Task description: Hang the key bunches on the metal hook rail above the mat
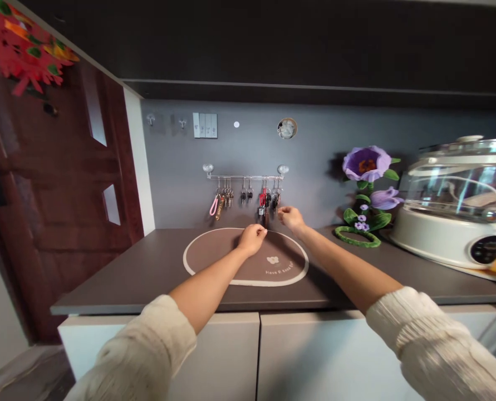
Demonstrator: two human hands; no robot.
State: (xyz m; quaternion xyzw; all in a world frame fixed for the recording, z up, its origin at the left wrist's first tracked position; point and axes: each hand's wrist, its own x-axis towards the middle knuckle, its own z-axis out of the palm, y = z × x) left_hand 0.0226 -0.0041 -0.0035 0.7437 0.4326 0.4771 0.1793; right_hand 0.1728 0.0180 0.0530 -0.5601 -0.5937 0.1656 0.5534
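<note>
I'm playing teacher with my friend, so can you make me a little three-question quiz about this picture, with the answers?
1. Which is higher in the picture, the left hand or the right hand?
2. True or false: the keys hang below the rail.
3. What stands between the mat and the white machine?
A) a mug
B) purple flowers
C) a lamp

Key:
1. The right hand
2. True
3. B

A flat grey wall [256,153] rises behind a dark grey-brown countertop [143,273] set on white, flat-fronted cabinets [226,353] beneath a dark overhead unit [293,47]; at left, a glossy reddish-brown panelled door [62,192] catches pale light near a grey, veined floor [28,376].
</note>
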